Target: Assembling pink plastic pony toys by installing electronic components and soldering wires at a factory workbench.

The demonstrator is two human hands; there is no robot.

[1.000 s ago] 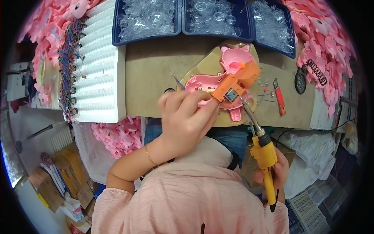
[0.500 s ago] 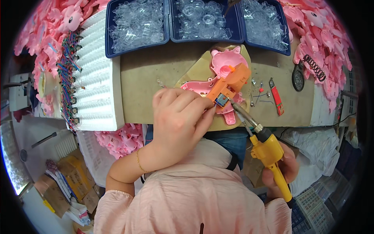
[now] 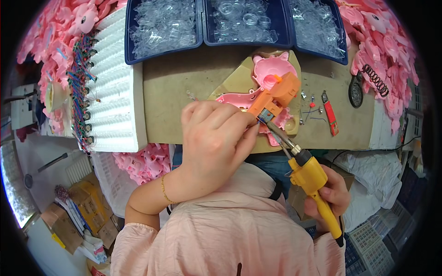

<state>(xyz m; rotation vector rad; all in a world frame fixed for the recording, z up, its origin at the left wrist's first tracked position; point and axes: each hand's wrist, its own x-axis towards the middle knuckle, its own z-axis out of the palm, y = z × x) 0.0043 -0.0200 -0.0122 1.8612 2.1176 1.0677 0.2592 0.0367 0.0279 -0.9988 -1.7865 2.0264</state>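
Observation:
My right hand (image 3: 332, 195) grips a yellow soldering gun (image 3: 309, 177) by its handle. The gun's metal tip (image 3: 272, 126) reaches a small blue-grey part (image 3: 266, 115) set in an orange plastic housing (image 3: 281, 94). Close beside that tip, the thumb and fingers of my left hand (image 3: 216, 138) are pinched together at the housing's lower left edge; what they hold is hidden. Under the housing lies a pink animal-shaped toy shell (image 3: 271, 66), open side up, in a tan holder (image 3: 239, 79).
Blue bins (image 3: 202, 27) of clear plastic parts line the table's back. A white foam tray (image 3: 117, 101) with wired parts (image 3: 85, 103) stands left. Right of the holder lie small metal bits, a red-handled cutter (image 3: 329, 115) and a black coil spring (image 3: 375, 80). Pink shells (image 3: 391, 55) are heaped at both sides.
The soldering gun has shifted left, bringing its tip from the right side of the blue-grey part to its lower edge near my left fingertips. My left hand stays nearly in place.

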